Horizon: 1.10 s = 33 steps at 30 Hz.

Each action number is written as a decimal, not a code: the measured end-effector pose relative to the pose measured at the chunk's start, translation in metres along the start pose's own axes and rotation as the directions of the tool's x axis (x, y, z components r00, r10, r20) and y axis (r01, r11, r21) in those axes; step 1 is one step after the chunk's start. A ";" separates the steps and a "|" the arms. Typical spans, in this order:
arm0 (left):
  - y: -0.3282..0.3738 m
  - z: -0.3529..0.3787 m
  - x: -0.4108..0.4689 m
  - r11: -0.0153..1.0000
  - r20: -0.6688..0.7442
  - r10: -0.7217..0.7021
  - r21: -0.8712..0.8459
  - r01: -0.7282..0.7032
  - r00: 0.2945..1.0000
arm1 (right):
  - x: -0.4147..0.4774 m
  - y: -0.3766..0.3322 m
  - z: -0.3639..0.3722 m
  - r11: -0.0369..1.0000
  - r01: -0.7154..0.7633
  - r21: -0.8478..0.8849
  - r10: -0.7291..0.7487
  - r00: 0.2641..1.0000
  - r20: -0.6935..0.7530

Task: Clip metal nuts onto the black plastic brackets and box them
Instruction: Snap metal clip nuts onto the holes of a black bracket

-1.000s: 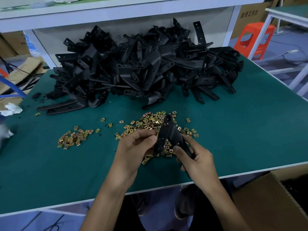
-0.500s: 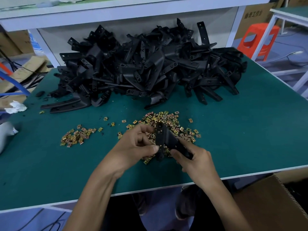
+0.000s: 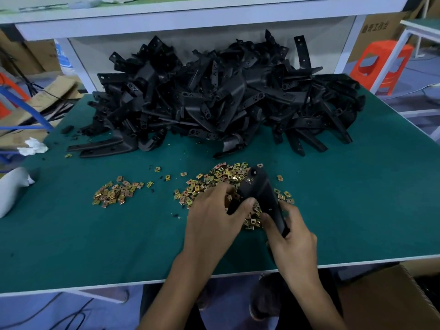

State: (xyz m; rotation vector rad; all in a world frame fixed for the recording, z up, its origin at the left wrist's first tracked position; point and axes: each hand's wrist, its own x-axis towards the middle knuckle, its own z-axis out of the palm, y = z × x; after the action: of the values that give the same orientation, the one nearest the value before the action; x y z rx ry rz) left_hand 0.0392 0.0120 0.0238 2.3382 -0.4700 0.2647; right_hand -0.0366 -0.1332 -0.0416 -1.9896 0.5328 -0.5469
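The left hand (image 3: 212,217) and right hand (image 3: 290,236) are bare, as are both forearms (image 3: 181,282), which reach the frame's edge at 6 o'clock. A short, plain nail shows on the left thumb. Toward 6 o'clock, dark trousers (image 3: 285,322) and dark shoes (image 3: 264,296) show dimly.

Both forearms reach forward; left hand (image 3: 214,216) and right hand (image 3: 291,236) (thumbs turned inward) grip one bracket (image 3: 260,186).
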 end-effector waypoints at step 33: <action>-0.088 -0.008 0.118 0.915 0.348 -0.355 0.319 0.247 0.868 | 0.006 0.001 0.000 0.996 0.039 0.080 -0.038 0.999 -0.010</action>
State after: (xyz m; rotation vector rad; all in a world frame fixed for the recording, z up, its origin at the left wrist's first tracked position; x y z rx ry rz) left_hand 0.1823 0.0462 0.0126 2.6966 -0.2567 -0.3322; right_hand -0.0317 -0.1370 -0.0413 -1.9249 0.4715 -0.5920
